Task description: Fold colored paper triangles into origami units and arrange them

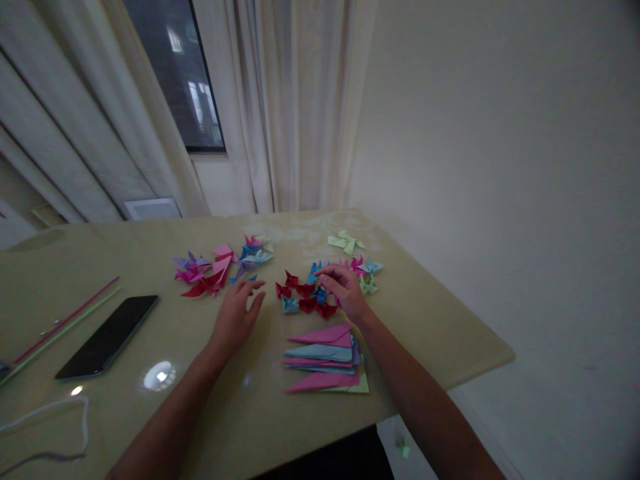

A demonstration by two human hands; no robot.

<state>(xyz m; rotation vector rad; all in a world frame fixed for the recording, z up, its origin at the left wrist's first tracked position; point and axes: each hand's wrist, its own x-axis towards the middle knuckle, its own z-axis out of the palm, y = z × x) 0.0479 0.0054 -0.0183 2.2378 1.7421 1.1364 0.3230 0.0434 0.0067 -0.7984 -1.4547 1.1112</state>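
Note:
My left hand [236, 315] lies flat on the table [150, 413] with its fingers stretched out, holding nothing, just below a cluster of pink, purple and red folded paper flowers [210, 270]. My right hand [343, 285] rests palm down over a pile of red and blue folded paper pieces [303, 297], fingers curled on them; whether it grips one is unclear. A stack of folded pink, blue and green paper sheets [327, 360] lies between my forearms. A green folded flower [345, 241] sits farther back.
A black phone [107, 335] lies at the left, beside a pink and a green straw [65, 323]. A white cord [50, 427] curls at the near left. The table's right edge [470, 313] drops off beside a wall. Curtains and a window stand behind.

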